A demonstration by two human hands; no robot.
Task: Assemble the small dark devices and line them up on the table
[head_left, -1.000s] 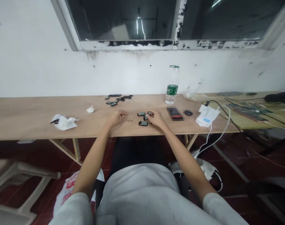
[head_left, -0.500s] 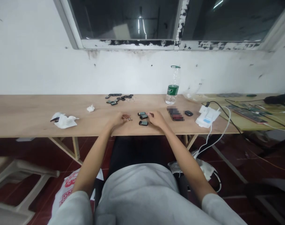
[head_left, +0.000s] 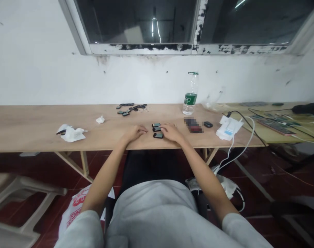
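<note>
A long, light-brown wooden table (head_left: 30, 127) runs along the white plaster wall (head_left: 136, 81); on it, a clear plastic bottle with a green label (head_left: 190, 99) stands upright near the wall, and a white plastic box with cables (head_left: 228, 128) lies toward the right; the right hand (head_left: 171, 132) has its fingertips at the right end of the middle piece described below, though whether they pinch it I cannot tell; the left hand (head_left: 136, 133) rests low over the wood, fingers bent and bunched, any hold hidden; crumpled white tissue (head_left: 73, 134) lies well to the left; between the hands, three flat black oblong pieces with grey-green faces (head_left: 158, 135) form a column, the middle piece (head_left: 156, 130) close to the farthest; similar small black pieces (head_left: 125, 114) lie scattered farther back.
</note>
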